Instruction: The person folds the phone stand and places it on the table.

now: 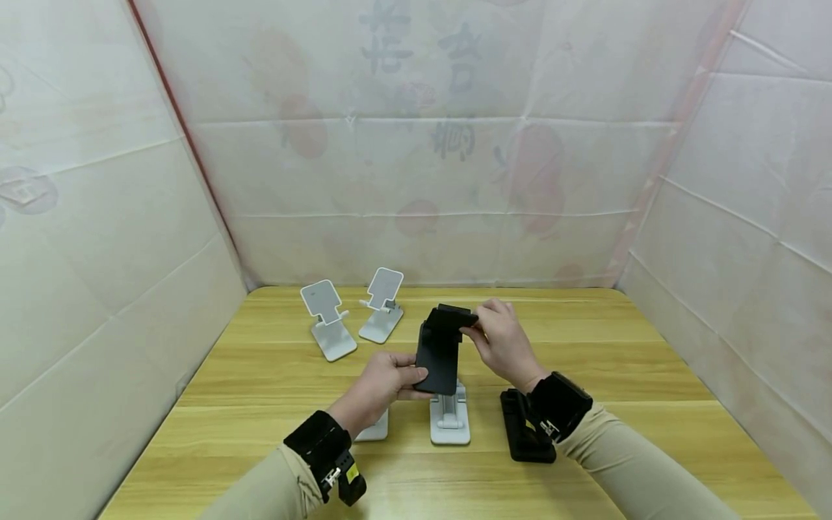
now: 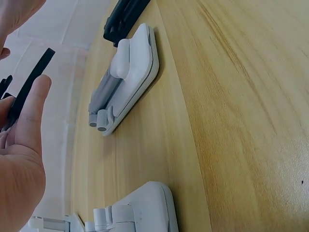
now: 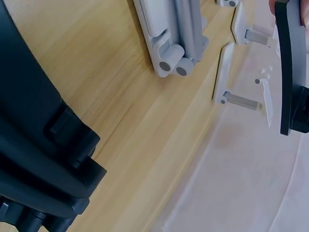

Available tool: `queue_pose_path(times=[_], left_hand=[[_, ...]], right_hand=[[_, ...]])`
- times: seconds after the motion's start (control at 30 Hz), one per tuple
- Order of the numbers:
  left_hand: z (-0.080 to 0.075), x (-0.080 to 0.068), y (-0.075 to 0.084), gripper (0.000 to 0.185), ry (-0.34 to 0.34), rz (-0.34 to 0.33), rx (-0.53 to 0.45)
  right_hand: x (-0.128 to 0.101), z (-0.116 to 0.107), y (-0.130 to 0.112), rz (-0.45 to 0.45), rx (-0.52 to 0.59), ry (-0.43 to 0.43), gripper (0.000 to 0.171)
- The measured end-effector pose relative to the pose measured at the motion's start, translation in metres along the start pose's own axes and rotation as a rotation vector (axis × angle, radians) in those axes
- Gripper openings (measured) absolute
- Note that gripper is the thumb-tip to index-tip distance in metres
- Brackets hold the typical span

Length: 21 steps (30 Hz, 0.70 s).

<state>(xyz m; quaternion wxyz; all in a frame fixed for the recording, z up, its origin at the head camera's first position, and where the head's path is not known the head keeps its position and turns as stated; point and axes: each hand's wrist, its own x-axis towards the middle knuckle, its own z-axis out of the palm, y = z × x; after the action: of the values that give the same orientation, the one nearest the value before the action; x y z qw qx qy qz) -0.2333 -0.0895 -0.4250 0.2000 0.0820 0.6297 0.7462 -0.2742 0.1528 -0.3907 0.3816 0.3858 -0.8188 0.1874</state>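
Black plastic, matte and flat-panelled, makes up the folding phone stand that is held in mid-air above the middle of the bench, between both hands. Its long plate is gripped near the lower edge by the left hand, thumb on the facing side and fingers curled behind, while its hinged upper part is pinched by the fingertips of the right hand. The stand appears partly unfolded, the top section bent over at an angle to the plate, so the step in hand is judged to be the working of that hinge; a steady hold below and a controlled turn of the top piece would be called for next. Directly beneath it, a white folded stand lies flat on the bench, and another white one is partly hidden behind the left wrist. A second black stand, folded, lies just beside the right wrist. Further back on the left, two white stands are set upright and opened, close together. White sheeting encloses the bench on three sides.
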Motion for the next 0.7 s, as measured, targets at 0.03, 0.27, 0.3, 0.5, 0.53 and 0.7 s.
queue_pose_path(times=[0.03, 0.27, 0.3, 0.5, 0.53, 0.7], left_hand=[[0.0, 0.0, 0.0, 0.042, 0.001, 0.0, -0.001], [0.002, -0.001, 0.0, 0.042, 0.011, -0.01, -0.021], [0.002, -0.001, 0.0, 0.042, 0.011, -0.013, -0.027], [0.002, 0.0, 0.001, 0.042, 0.027, -0.017, -0.039], [0.002, 0.0, 0.001, 0.042, 0.032, -0.017, -0.037], [0.0, -0.001, 0.001, 0.041, 0.044, -0.023, -0.041]], right_hand=[[0.0, 0.0, 0.0, -0.001, -0.001, -0.002, 0.024], [0.001, -0.002, -0.001, 0.022, -0.008, -0.008, 0.027], [0.002, -0.003, -0.001, 0.029, -0.01, -0.012, 0.025], [0.005, -0.008, -0.005, 0.049, 0.037, -0.002, 0.026], [0.006, -0.009, -0.005, 0.046, 0.047, 0.005, 0.026], [0.01, -0.012, -0.008, 0.0, 0.055, 0.011, 0.014]])
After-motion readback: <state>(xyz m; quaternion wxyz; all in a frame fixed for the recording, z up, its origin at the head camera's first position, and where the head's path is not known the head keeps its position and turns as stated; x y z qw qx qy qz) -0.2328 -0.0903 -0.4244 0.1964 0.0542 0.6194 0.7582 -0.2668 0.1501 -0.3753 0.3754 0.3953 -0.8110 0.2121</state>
